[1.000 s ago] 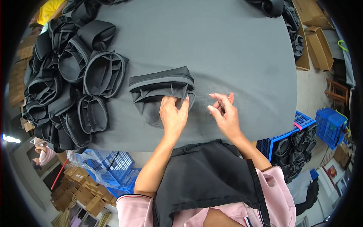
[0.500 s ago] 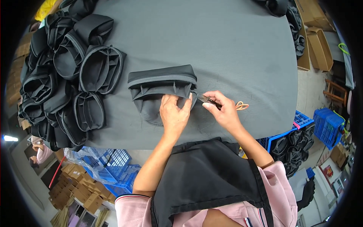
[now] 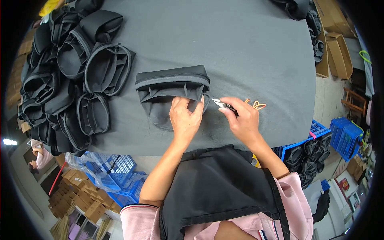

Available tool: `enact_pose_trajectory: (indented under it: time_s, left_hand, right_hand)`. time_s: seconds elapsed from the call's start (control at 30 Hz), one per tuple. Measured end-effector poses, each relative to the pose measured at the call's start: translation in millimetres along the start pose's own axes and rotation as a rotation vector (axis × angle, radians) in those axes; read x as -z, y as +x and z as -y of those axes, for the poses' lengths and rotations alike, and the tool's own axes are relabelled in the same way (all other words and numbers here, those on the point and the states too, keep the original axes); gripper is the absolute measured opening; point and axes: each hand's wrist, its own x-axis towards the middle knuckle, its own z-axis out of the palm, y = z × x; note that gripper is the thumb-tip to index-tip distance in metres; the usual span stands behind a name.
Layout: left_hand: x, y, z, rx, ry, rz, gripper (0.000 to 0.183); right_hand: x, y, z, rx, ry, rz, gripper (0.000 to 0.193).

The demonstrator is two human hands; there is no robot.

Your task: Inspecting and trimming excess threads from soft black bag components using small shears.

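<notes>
Bright, even overhead light, soft shadows; sharp centre, fisheye rim bends and perhaps blurs slightly.

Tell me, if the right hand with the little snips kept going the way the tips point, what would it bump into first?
Probably the black fabric pouch. The right hand holds small metal thread snips whose tips point left toward the pouch's right edge, beside the left hand pressing it. Height above the grey table is unclear.

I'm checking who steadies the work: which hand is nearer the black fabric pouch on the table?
Left. The left hand presses on the black fabric pouch; the right hand, holding thread snips, sits beside it.
</notes>
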Motion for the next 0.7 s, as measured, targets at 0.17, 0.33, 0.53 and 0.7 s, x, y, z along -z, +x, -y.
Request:
enact_pose_trajectory:
  time_s: [0.17,0.33,0.53,0.7]
  left_hand:
    - [1,-1,0,0.004,0.014,0.007,0.021]
    - [0,-1,2,0.003,0.008,0.004,0.022]
    - [-6,-6,9,-0.042,0.055,-0.025,0.021]
    - [-8,-10,14,-0.101,0.098,-0.036,0.02]
  right_hand:
    - [-1,2,2,0.069,-0.099,0.043,0.019]
    - [8,5,9,0.181,-0.204,0.065,0.017]
    - [11,10,13,0.134,-0.249,0.131,0.018]
    - [16,17,18,0.106,-0.376,0.277,0.018]
